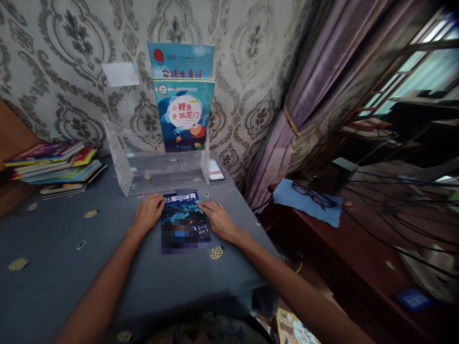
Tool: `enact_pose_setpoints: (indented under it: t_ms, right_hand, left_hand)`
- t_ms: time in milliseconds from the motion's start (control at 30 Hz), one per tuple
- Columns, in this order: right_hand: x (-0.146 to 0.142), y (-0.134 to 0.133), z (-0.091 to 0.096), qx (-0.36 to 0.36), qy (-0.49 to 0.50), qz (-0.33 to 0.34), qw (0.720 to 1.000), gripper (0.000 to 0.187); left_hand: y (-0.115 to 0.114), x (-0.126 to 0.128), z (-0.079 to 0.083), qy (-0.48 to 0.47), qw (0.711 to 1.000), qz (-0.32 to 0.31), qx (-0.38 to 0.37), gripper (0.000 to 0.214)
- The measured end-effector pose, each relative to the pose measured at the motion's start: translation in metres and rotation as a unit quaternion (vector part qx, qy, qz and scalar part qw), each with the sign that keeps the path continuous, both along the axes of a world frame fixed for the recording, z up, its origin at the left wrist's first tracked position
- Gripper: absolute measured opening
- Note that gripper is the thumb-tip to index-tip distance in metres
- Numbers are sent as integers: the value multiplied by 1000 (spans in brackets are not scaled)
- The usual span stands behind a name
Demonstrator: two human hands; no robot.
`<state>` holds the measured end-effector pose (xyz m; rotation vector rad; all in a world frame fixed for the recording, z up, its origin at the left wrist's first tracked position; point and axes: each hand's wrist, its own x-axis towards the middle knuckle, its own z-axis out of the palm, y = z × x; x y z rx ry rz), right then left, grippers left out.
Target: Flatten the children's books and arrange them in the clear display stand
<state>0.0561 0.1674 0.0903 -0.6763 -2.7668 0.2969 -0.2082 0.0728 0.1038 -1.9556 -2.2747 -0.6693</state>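
A dark blue book [183,220] lies flat on the grey tablecloth [64,258], just in front of a clear acrylic display rack [158,167]. My left hand [147,213] grips the book's left edge with curled fingers. My right hand [219,220] holds its right edge, fingers bent over the cover. Two children's books stand in the rack on the right side: a light blue one with a fish [184,114] in front, and another blue one [181,59] behind and above it.
A stack of colourful books [53,165] lies at the table's far left. A small striped booklet [216,170] sits right of the rack. To the right, a dark wooden desk holds glasses [311,193] on a blue cloth [304,203] and cables. Purple curtain [304,95] hangs behind.
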Motion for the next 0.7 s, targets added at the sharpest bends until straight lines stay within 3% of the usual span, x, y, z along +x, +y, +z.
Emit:
enact_pose_setpoints:
  t_ms: [167,700]
  right_hand:
    - [6,-9,1,-11,-1,-1,1000,58]
    - [28,-29,-7,-7,42,34,999,61]
  left_hand:
    - [0,0,-4,-5,1000,0,23,27]
    - [-1,1,-1,5,1000,10,-5,28]
